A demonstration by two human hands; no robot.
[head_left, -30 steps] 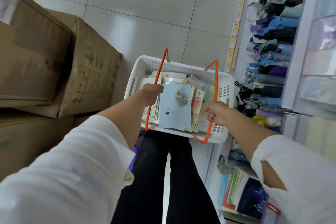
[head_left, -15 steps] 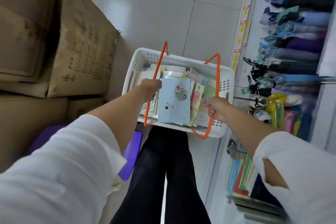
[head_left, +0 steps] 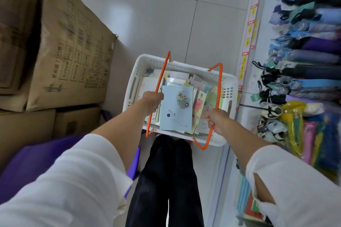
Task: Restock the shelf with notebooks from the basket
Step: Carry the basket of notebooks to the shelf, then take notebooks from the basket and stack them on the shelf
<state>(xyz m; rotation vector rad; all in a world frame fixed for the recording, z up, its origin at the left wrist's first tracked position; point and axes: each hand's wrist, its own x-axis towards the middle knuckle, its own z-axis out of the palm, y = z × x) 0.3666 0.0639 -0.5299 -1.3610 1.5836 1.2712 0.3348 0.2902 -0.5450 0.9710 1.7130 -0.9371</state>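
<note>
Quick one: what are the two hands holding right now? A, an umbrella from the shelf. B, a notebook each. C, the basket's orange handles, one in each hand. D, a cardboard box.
C: the left hand and the right hand each grip one of the orange handles of the white basket, and the notebooks lie inside it.

White basket (head_left: 231,86) stuffed with notebooks (head_left: 200,105), pale blue one (head_left: 175,112) sitting on top. Left hand (head_left: 152,100) grips the left orange handle (head_left: 162,72), right hand (head_left: 216,120) grips the right orange handle (head_left: 219,83). Cardboard boxes (head_left: 73,51) are stacked on the left, folded umbrellas (head_left: 313,61) racked on the right.
</note>
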